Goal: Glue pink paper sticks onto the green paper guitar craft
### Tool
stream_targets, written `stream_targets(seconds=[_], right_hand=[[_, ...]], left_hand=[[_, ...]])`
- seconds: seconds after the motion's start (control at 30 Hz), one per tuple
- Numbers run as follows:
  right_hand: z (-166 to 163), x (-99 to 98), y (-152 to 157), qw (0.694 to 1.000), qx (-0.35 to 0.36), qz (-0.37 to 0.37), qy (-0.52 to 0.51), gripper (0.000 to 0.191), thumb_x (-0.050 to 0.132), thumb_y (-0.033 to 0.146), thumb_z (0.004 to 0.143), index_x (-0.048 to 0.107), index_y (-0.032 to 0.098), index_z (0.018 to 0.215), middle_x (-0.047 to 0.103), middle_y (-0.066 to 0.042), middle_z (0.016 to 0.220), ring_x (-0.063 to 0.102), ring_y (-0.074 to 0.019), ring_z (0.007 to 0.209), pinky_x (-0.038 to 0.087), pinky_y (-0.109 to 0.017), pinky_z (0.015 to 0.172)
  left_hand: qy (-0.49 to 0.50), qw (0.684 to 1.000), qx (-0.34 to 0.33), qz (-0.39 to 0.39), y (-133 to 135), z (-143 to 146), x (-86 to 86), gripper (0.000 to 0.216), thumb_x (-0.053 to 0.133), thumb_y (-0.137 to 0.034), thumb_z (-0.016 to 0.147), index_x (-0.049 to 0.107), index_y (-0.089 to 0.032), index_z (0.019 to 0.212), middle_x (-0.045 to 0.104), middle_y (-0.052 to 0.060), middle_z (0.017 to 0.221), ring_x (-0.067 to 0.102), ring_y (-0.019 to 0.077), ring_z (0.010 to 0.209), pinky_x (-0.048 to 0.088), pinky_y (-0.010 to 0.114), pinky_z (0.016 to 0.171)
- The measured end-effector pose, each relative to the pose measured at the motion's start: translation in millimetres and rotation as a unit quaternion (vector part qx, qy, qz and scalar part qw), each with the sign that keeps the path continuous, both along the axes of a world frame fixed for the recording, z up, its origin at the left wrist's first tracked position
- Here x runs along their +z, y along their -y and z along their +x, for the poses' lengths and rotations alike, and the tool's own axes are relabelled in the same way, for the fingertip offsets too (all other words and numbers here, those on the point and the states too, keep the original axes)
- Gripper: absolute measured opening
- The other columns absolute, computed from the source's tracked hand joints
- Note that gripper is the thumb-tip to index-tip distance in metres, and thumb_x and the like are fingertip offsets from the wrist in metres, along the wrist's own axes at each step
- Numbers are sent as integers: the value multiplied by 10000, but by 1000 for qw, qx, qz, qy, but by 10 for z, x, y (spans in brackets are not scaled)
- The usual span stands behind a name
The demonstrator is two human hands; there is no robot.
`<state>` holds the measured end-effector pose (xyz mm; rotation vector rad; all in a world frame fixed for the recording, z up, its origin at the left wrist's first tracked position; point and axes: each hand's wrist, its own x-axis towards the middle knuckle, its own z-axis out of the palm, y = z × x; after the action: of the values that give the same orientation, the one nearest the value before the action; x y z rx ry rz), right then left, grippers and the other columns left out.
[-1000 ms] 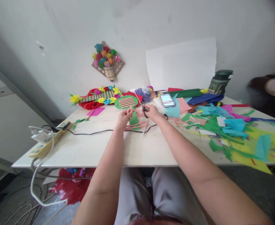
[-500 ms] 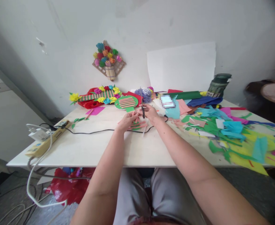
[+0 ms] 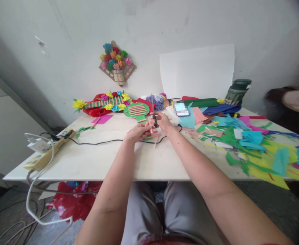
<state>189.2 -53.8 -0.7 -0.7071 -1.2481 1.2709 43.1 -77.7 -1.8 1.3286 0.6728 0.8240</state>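
My right hand [image 3: 162, 122] is closed on a pair of scissors [image 3: 154, 117] with dark handles, its blades pointing up and away from me. Close beside it, my left hand [image 3: 138, 132] pinches a short pink paper strip or stick [image 3: 150, 128]. Just beyond both hands lies a green paddle-shaped piece [image 3: 140, 117] with a row of pink sticks across its round part. More pink sticks [image 3: 152, 135] and bits of green paper lie on the table under my hands.
A flower-covered craft [image 3: 108, 102] sits at the back left. A yellow power strip [image 3: 40, 160] stands at the left, its black cable [image 3: 100, 143] crossing the table. Coloured paper scraps [image 3: 253, 141] cover the right side. A dark jar [image 3: 237, 92] stands behind them.
The scissors now stand more upright, and the pink piece in my left hand shows more plainly. The hands stay close together, and the whole view has shifted slightly.
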Motion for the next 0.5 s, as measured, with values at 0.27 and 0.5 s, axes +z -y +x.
stream_targets(seconds=[0.27, 0.5], right_hand=[[8, -11, 6, 999, -46, -12, 25, 419, 712, 345, 559, 533, 176, 899, 577, 46, 566, 499, -71, 456, 238, -172, 365], [-93, -48, 17, 999, -23, -8, 42, 442, 757, 323, 501, 538, 176, 857, 565, 54, 578, 521, -77, 486, 312, -174, 398]], left_hand=[[76, 978, 184, 61, -109, -35, -61, 353, 689, -455, 646, 599, -121, 716, 474, -23, 586, 299, 11, 417, 155, 155, 338], [97, 951, 282, 76, -158, -10, -83, 361, 712, -440, 604, 613, -134, 769, 402, -60, 525, 270, 16, 407, 156, 180, 363]])
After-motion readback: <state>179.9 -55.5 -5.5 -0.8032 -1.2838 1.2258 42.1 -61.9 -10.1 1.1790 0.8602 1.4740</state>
